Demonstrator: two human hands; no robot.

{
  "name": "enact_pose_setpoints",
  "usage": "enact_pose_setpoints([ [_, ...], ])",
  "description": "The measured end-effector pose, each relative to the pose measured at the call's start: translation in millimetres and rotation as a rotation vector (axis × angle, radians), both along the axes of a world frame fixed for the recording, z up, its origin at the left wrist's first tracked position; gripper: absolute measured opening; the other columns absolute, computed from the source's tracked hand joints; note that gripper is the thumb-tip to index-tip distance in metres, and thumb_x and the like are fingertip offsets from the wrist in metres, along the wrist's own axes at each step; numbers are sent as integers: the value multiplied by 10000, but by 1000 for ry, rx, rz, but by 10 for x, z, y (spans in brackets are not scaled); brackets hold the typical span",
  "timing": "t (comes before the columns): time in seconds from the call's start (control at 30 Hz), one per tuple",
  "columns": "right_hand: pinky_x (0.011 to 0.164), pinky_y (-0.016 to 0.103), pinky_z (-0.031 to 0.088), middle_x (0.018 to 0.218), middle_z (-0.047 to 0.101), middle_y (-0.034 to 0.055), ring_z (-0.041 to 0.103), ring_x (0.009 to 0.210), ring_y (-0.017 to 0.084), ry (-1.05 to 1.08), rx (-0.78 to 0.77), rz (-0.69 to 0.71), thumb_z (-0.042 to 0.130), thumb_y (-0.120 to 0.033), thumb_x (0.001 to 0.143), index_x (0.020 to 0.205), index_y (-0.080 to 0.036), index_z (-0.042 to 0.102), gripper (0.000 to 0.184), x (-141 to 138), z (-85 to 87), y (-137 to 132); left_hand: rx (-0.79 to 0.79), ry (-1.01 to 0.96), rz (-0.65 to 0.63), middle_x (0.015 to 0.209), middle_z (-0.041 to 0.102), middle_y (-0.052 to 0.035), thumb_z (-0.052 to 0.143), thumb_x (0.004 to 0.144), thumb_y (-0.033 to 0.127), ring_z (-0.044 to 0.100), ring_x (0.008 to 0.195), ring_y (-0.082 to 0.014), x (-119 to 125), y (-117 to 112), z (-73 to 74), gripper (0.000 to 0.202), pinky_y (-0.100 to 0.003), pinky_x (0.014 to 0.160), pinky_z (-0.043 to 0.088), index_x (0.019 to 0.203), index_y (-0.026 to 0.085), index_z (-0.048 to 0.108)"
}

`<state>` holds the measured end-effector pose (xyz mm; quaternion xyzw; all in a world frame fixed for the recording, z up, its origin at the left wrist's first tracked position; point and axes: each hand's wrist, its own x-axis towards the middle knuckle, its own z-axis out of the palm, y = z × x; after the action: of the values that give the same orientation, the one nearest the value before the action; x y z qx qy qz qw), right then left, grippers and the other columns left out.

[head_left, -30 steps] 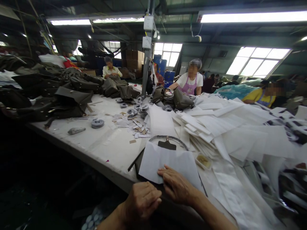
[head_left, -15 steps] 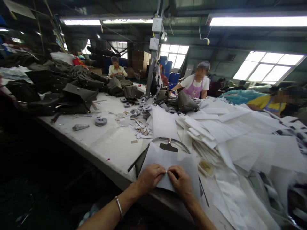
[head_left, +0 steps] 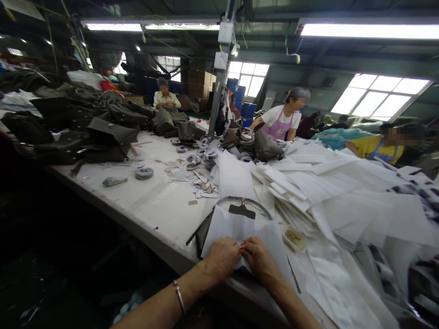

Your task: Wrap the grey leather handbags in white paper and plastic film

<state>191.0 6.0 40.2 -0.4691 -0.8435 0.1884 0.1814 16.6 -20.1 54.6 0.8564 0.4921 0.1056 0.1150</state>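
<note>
A dark bag [head_left: 203, 234] lies at the table's near edge, with a thin white sheet [head_left: 222, 224] spread over most of it. Its handle [head_left: 224, 199] curves up beyond the sheet, and a dark tag [head_left: 242, 210] lies inside that curve. My left hand [head_left: 224, 256] and my right hand [head_left: 256, 256] meet over the middle of the sheet, fingertips pinched almost together. Whatever is between the fingertips is too small and too covered to name. Below the hands, a bit of the dark bag shows past the sheet.
To the right lies a large heap of white sheets [head_left: 329, 183]. A small plastic tub [head_left: 295, 239] stands by my right hand. Grey coiled rolls [head_left: 144, 172] and paper scraps dot the table [head_left: 147, 205]. Dark bags [head_left: 109, 132] pile up at left. Co-workers sit across the table.
Both hands have drawn closer together, and my left wrist has shifted right. The sheet's near edge has risen between them, showing dark material. The view has turned slightly.
</note>
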Motion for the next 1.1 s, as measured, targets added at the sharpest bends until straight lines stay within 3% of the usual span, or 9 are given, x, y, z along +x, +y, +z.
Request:
enact_pose_setpoints([
  [0.2,737,274,477,777,736,46,654,757,183,-224,-149,86,534,-67,769,696,-233,739,273,-58,364,202,-103,59,-8,909,735,-115,575,888,248,709,865,-283,46,261,224,187,-357,762,547,955,163,728],
  [0.37,489,217,408,464,619,-12,570,455,137,-325,-299,72,659,-85,626,525,-213,685,165,-164,475,674,-152,58,-9,845,742,-86,714,767,529,711,828,-302,31,502,263,363,-335,699,545,899,193,743],
  [0.43,484,213,392,473,615,-18,561,456,130,-317,-259,22,655,-99,644,535,-206,675,153,-192,434,731,-129,33,44,858,741,-89,631,832,569,711,824,-292,40,506,213,405,-331,700,539,916,187,736],
  [0.53,585,240,412,647,678,23,604,619,154,-254,-75,-93,559,-169,808,657,-198,668,189,-174,286,610,-50,-37,112,961,731,-90,494,953,432,696,903,-261,52,446,91,333,-321,772,523,1018,174,694],
  [0.63,757,295,425,850,685,74,604,820,188,-186,90,-157,386,-226,964,802,-196,651,312,-100,123,411,21,-106,122,1044,700,-50,506,959,330,657,983,-211,49,409,-24,223,-279,835,496,1076,192,636],
  [0.73,873,330,400,929,667,75,579,929,207,-118,215,-108,396,-247,989,893,-208,660,284,-42,25,322,70,-127,150,1040,673,-48,479,960,207,624,992,-192,39,435,-97,168,-279,864,477,1056,182,614],
  [0.87,980,380,371,1055,680,63,583,1027,222,-58,417,-47,490,-226,960,1057,-233,657,194,-38,-45,362,142,-102,207,1042,653,-87,474,937,131,584,1030,-239,39,492,-160,165,-385,943,443,1010,157,619],
  [1.0,1083,450,298,1139,691,68,608,1083,237,-144,392,-111,510,-241,956,1144,-233,629,222,-47,-125,402,215,-86,224,1173,628,-99,530,950,209,503,1209,-276,54,524,-210,181,-496,1096,306,1104,170,617],
  [1.1,1067,455,305,1087,708,74,626,1045,247,-190,366,-156,493,-274,971,1101,-233,645,204,-23,-150,407,234,-70,256,1109,656,-89,525,968,236,540,1161,-264,65,557,-224,168,-504,1102,292,1077,167,633],
])
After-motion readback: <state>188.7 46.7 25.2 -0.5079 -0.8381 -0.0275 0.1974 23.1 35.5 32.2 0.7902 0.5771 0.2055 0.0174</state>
